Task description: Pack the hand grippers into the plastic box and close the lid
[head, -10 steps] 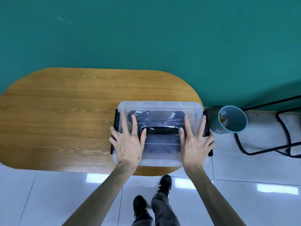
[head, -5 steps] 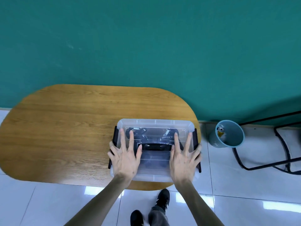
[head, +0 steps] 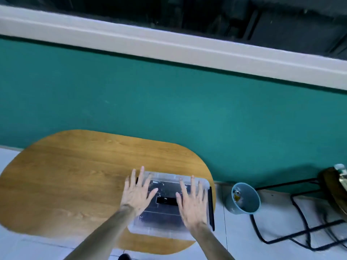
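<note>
A clear plastic box [head: 161, 230] stands at the right front end of the oval wooden table [head: 71, 181], its clear lid [head: 165, 177] on top with a black handle [head: 167, 201] in the middle. Dark hand grippers [head: 163, 216] with metal springs show blurred through the lid. My left hand [head: 138, 193] lies flat on the lid's left side, fingers spread. My right hand [head: 192, 202] lies flat on the right side, fingers spread. A black side latch [head: 211, 207] runs along the box's right end.
A blue bin [head: 244, 198] with a can inside stands on the tiled floor right of the table. Further right is a black metal frame [head: 304, 231] of a stool. A teal wall with a white ledge rises behind the table.
The head camera has tilted up, so the table and box sit lower in view and a window ledge appears. Both hands stay flat on the lid, slightly further along it.
</note>
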